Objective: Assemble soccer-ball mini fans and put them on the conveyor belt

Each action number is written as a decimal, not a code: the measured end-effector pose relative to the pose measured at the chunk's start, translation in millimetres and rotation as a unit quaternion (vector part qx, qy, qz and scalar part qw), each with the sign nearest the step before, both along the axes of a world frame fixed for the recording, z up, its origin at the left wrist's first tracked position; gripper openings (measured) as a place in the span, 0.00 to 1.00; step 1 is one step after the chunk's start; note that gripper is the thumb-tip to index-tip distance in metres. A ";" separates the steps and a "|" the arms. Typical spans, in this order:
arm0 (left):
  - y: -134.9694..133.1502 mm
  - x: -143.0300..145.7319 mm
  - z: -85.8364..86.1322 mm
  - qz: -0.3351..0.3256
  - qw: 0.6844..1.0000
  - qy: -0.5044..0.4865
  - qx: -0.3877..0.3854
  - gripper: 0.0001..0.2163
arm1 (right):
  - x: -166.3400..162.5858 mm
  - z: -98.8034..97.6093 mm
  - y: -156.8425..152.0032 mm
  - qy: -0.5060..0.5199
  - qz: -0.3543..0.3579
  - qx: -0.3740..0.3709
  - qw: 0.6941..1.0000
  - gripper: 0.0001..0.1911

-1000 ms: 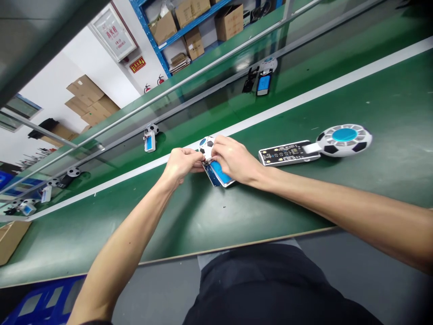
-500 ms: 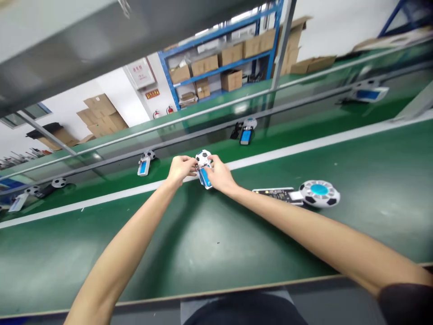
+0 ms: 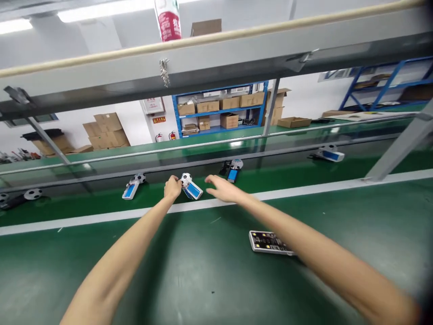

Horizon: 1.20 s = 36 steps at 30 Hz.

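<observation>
My left hand is closed on the football-patterned end of a white handheld device with a blue panel, over the far green strip. To the right of that device my right hand is empty, its fingers apart and pointing left. Beyond the right hand lies a similar device with a blue panel and dark parts beside it. Nearer to me, a white casing with a dark circuit board lies partly hidden under my right forearm.
Similar devices lie along the far strip: one with a blue panel at left, a dark one further left, another at right. A grey overhead beam and slanted post frame the green bench.
My right hand has let go of the device and moved right. My left hand still holds it, now over the far strip beyond the white line. The view has tilted up.
</observation>
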<state>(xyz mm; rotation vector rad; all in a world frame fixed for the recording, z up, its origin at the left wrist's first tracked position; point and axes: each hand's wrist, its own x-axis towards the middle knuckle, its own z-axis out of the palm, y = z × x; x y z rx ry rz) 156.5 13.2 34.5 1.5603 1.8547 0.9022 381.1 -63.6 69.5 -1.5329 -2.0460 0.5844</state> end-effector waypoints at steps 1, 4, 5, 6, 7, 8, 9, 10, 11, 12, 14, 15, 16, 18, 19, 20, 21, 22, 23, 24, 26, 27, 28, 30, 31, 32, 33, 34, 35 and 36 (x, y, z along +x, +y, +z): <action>0.3 -7.1 -5.9 -0.004 1.000 -0.004 -0.001 0.16 | 25.6 4.6 -17.4 -0.020 0.048 -0.022 0.998 0.19; -1.5 -26.5 -24.2 -0.012 1.000 -0.011 -0.011 0.15 | 103.5 3.3 -73.7 -0.182 0.098 -0.135 0.969 0.29; -3.0 -31.7 -29.5 -0.013 1.000 -0.010 -0.017 0.15 | 124.8 -2.7 -90.5 -0.235 0.098 -0.164 0.953 0.33; -4.9 -36.0 -33.8 -0.012 1.000 -0.006 -0.023 0.15 | 141.8 -10.9 -104.9 -0.273 0.084 -0.172 0.943 0.35; -7.1 -39.5 -36.7 -0.009 1.000 0.000 -0.026 0.15 | 153.9 -20.2 -116.4 -0.294 0.071 -0.160 0.940 0.36; -9.7 -42.2 -37.8 -0.004 1.000 0.008 -0.026 0.15 | 160.8 -29.6 -124.7 -0.297 0.064 -0.130 0.944 0.32; -12.9 -44.0 -36.9 0.003 1.000 0.019 -0.021 0.16 | 163.0 -37.9 -130.0 -0.299 0.073 -0.108 0.945 0.27; -17.1 -44.8 -34.0 0.014 0.999 0.032 -0.013 0.17 | 160.8 -44.1 -132.5 -0.300 0.084 -0.083 0.947 0.25; -22.7 -44.4 -29.3 0.027 0.999 0.046 0.002 0.19 | 155.2 -47.6 -132.7 -0.301 0.098 -0.057 0.947 0.24; -30.4 -42.4 -23.1 0.038 0.997 0.061 0.022 0.20 | 146.9 -48.5 -131.0 -0.303 0.113 -0.031 0.946 0.24; -53.2 -33.0 -8.5 0.041 0.993 0.085 0.071 0.21 | 125.1 -43.9 -123.6 -0.300 0.144 0.019 0.943 0.25; -68.4 -25.2 -1.5 0.015 0.992 0.090 0.092 0.21 | 112.7 -39.6 -118.4 -0.292 0.165 0.039 0.941 0.25; -85.5 -15.7 4.7 -0.025 0.990 0.091 0.102 0.19 | 100.0 -35.0 -112.6 -0.281 0.194 0.052 0.938 0.25; -121.5 6.9 12.8 -0.224 0.969 0.072 0.070 0.24 | 75.1 -26.9 -99.4 -0.257 0.255 0.072 0.929 0.22; -138.1 18.5 14.6 -0.308 0.949 0.060 0.024 0.31 | 63.5 -23.9 -92.5 -0.244 0.281 0.087 0.924 0.22; -152.0 29.3 15.0 -0.333 0.941 0.054 -0.008 0.37 | 53.1 -21.7 -85.7 -0.231 0.302 0.106 0.919 0.22; -162.8 38.7 14.3 -0.332 0.941 0.050 -0.037 0.40 | 44.1 -20.0 -79.4 -0.219 0.316 0.129 0.914 0.22; -170.1 46.0 12.7 -0.323 0.944 0.020 -0.071 0.40 | 36.7 -18.5 -73.9 -0.208 0.324 0.157 0.909 0.23; -174.3 51.1 10.5 -0.312 0.944 -0.033 -0.104 0.37 | 31.1 -16.9 -69.4 -0.199 0.326 0.189 0.905 0.24; -176.2 53.8 7.9 -0.302 0.938 -0.101 -0.136 0.33 | 27.3 -14.9 -66.1 -0.189 0.324 0.222 0.900 0.25; -176.7 53.6 2.4 -0.286 0.912 -0.240 -0.170 0.22 | 23.7 -9.2 -63.3 -0.160 0.311 0.265 0.899 0.27; -177.1 51.6 -0.5 -0.276 0.902 -0.288 -0.166 0.18 | 23.1 -5.7 -63.6 -0.134 0.299 0.265 0.907 0.29; -178.4 49.1 -3.3 -0.267 0.898 -0.315 -0.153 0.17 | 22.6 -2.0 -64.6 -0.097 0.280 0.249 0.922 0.29; -184.3 44.6 -8.7 -0.261 0.901 -0.324 -0.122 0.17 | 20.3 4.1 -67.5 -0.012 0.231 0.189 0.954 0.28; -188.7 43.2 -11.1 -0.264 0.902 -0.322 -0.114 0.18 | 17.8 5.9 -68.6 0.029 0.207 0.156 0.965 0.25; -193.5 42.7 -13.2 -0.269 0.901 -0.320 -0.112 0.18 | 14.5 6.6 -69.1 0.069 0.187 0.126 0.972 0.21; -198.5 42.9 -14.8 -0.275 0.901 -0.318 -0.111 0.18 | 10.6 6.1 -68.7 0.107 0.175 0.099 0.974 0.18; -203.2 43.8 -16.0 -0.278 0.900 -0.317 -0.109 0.18 | 6.5 4.4 -67.3 0.145 0.168 0.071 0.972 0.16; -207.4 45.1 -16.7 -0.280 0.900 -0.317 -0.103 0.18 | 2.5 1.8 -64.9 0.185 0.163 0.039 0.968 0.15; -210.9 46.7 -17.1 -0.281 0.902 -0.314 -0.093 0.18 | -1.0 -1.8 -61.4 0.225 0.158 0.002 0.962 0.14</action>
